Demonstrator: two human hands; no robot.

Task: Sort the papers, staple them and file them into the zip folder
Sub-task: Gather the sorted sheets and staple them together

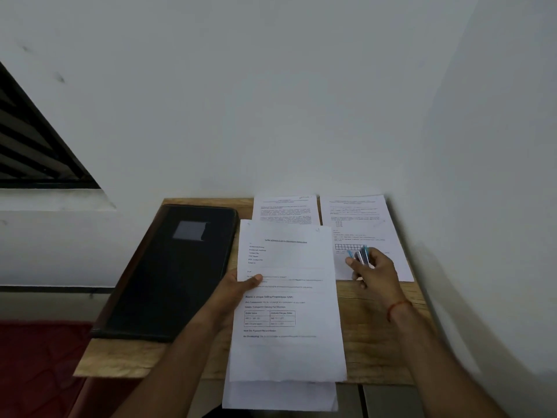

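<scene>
Left hand (238, 289) pinches the front stack (289, 297) at its left edge, thumb on top; the fingers underneath are hidden. Right hand (376, 273) is curled round a small blue-and-silver stapler (360, 256), over the lower part of the right-hand sheet (361, 224). A third sheet (286, 211) lies at the far edge, partly under the front stack. The zip folder (174, 273) lies flat and looks closed on the left of the tabletop (376, 342), just beside the stack.

Step looks like stapling the front stack. Notes:
- Not squared: a lower page sticks out past the top one at the near edge. Tap the edges flush first.
- Staple the top-left corner, clear of the printed text.
- Keep the left thumb pinning the pages near that corner so nothing slips.
- Push the pages fully into the stapler throat, then one firm squeeze.
- Risk: it catches only the top page if the offset remains.
</scene>
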